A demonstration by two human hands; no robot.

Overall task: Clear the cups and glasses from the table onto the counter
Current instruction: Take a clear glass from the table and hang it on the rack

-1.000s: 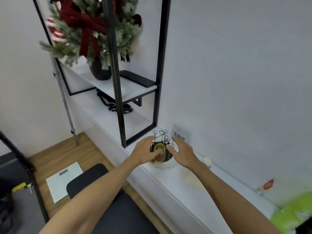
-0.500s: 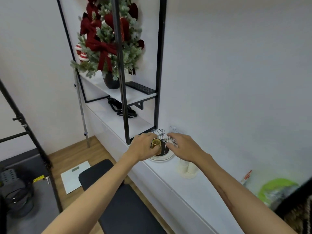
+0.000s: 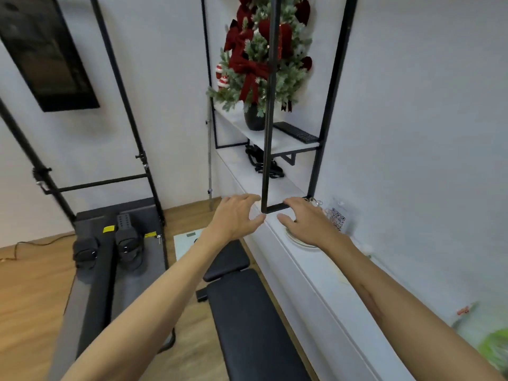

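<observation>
The white desk (image 3: 324, 281) runs along the wall; a pale plate (image 3: 298, 240) sits mid-desk, cups hidden under the right hand (image 3: 308, 224). Both hands' fingers spread, empty; left hand (image 3: 236, 218) off the front edge. Withdraw gently, avoiding the rack

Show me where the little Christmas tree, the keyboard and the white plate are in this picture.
Christmas tree (image 3: 261, 53): head view, on the red bow and green branches.
Keyboard (image 3: 297, 132): head view, on the middle of its keys, on the upper shelf.
White plate (image 3: 298, 241): head view, on the visible rim beneath the right wrist.
</observation>
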